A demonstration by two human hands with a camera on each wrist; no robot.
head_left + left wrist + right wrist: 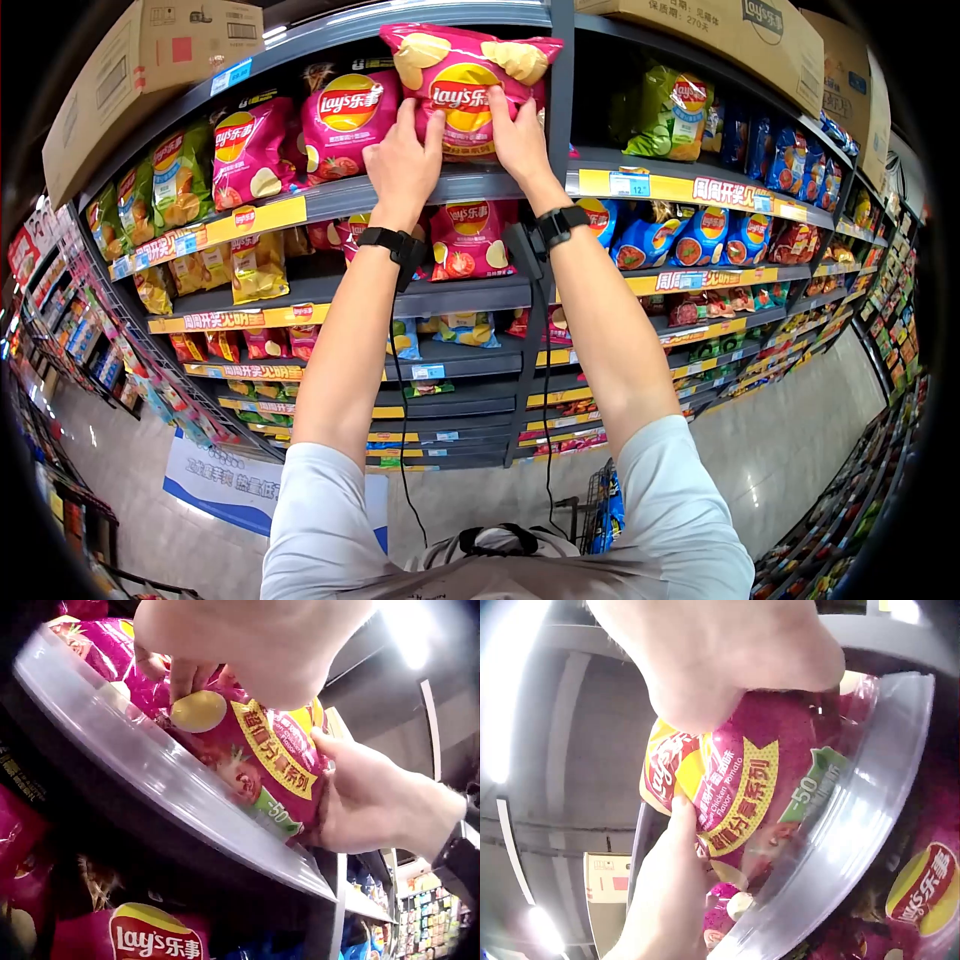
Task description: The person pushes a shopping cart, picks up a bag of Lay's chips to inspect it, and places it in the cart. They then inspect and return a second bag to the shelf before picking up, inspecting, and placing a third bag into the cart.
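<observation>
Both hands hold a magenta Lay's bag of potato chips [464, 88] upright at the top shelf. The left hand [404, 165] is on its lower left, thumb across the front. On the lower right is the right hand [523, 145], thumb also on the front. In the left wrist view, the bag [279, 754] stands behind a clear shelf lip [161, 769], and the right hand [375, 799] wraps its side edge. In the right wrist view, the left hand's thumb [681, 817] presses beside the logo. The fingers behind the bag are hidden.
More magenta chip bags [345, 115] stand left on the same shelf; a green bag [672, 115] is right of the upright divider [560, 100]. Cardboard boxes [130, 90] sit on top. Lower shelves carry blue bags [700, 235]. Cables hang from both wrists; a wire basket [600, 505] is below.
</observation>
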